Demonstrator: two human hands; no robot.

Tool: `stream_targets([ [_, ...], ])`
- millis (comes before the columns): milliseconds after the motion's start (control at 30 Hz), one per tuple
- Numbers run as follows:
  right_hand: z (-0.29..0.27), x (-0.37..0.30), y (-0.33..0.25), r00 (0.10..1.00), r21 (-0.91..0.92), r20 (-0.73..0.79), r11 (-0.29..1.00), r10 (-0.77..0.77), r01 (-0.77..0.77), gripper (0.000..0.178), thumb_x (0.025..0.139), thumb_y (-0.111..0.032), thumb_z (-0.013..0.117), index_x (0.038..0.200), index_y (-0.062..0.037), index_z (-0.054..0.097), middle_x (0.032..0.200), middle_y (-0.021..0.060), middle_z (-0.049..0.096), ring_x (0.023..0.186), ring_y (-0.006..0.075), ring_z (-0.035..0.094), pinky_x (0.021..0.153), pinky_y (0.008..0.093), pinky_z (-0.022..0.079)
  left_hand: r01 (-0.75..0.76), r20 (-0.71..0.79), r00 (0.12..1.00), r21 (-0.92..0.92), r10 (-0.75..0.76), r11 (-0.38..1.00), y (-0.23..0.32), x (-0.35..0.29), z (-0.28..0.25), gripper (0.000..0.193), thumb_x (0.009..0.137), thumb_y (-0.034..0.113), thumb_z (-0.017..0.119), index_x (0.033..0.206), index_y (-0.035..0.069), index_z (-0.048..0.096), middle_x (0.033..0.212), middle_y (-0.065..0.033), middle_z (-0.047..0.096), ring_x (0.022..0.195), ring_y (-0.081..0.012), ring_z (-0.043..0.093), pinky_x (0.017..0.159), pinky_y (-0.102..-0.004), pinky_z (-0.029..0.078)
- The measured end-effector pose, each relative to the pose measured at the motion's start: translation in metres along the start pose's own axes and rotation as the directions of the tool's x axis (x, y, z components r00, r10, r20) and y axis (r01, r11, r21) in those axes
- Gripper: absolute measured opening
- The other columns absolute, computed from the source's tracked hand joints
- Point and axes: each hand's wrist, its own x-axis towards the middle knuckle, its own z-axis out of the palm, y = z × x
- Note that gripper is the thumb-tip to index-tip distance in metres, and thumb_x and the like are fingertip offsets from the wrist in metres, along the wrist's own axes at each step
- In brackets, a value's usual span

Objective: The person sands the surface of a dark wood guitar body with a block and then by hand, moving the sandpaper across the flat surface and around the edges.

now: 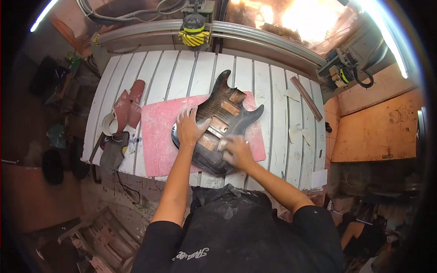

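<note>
A dark, wood-grained electric guitar body (215,107) with routed pickup cavities and two horns lies on a pink mat (159,136). My left hand (189,127) rests flat on its left side, with the fingers spread and the thumb toward the cavities. On the lower right part of the body, my right hand (237,151) is closed on a small pale pad (222,144) pressed to the surface. That hand is slightly blurred, and its fingers partly hide the pad.
The mat lies on a white slatted table (177,70). Reddish sandpaper sheets (122,107) and a pale roll (109,124) are at the left, a wooden strip (306,98) at the right. A metal rail (255,38) with machine heads spans behind. An orange panel (378,127) stands right.
</note>
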Motion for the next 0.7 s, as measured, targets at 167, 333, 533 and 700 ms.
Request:
stream_targets([
  [167,-0.041,0.070,0.068,0.874,-0.285,-0.180,0.826,0.452,-0.486,0.025,0.084,-0.021,0.079,0.109,-0.0183,0.080,0.128,0.0098,0.069,0.119,0.0378,0.063,0.100,0.0540,0.053,-0.023,-0.024,0.999,0.033,0.024,0.999,-0.002,-0.003,0.003,0.087,0.091,0.065,0.070,0.154,0.006,0.060,0.162,-0.0234,0.052,0.155,-0.0412,0.041,0.130,-0.0555,0.025],
  [333,-0.067,0.032,0.080,0.773,-0.093,-0.302,0.790,0.558,-0.607,0.029,0.084,-0.024,0.081,0.112,-0.0143,0.080,0.125,0.0112,0.071,0.119,0.0373,0.065,0.103,0.0538,0.053,-0.071,-0.027,0.997,0.180,0.077,0.981,0.011,-0.061,0.010,0.089,0.099,0.062,0.061,0.164,0.003,0.045,0.174,-0.0244,0.034,0.164,-0.0382,0.027,0.132,-0.0614,0.017],
  [533,-0.073,-0.076,0.063,0.644,0.196,-0.314,0.711,0.698,-0.675,0.025,0.091,-0.018,0.081,0.110,-0.0013,0.079,0.114,0.0194,0.076,0.106,0.0301,0.074,0.096,0.0404,0.058,-0.488,0.275,0.849,0.081,0.451,0.869,0.060,-0.162,0.031,0.096,0.099,0.065,0.059,0.164,-0.003,0.041,0.175,-0.0245,0.032,0.165,-0.0377,0.024,0.132,-0.0609,0.015],
  [700,-0.080,-0.124,0.068,0.541,0.464,-0.280,0.605,0.793,-0.647,0.030,0.093,-0.010,0.077,0.120,0.0027,0.075,0.124,0.0147,0.077,0.106,0.0216,0.072,0.095,0.0343,0.058,-0.673,0.302,0.686,-0.081,0.662,0.735,0.100,-0.111,0.062,0.104,0.098,0.075,0.053,0.165,-0.003,0.039,0.176,-0.0211,0.033,0.165,-0.0314,0.026,0.134,-0.0570,0.016],
])
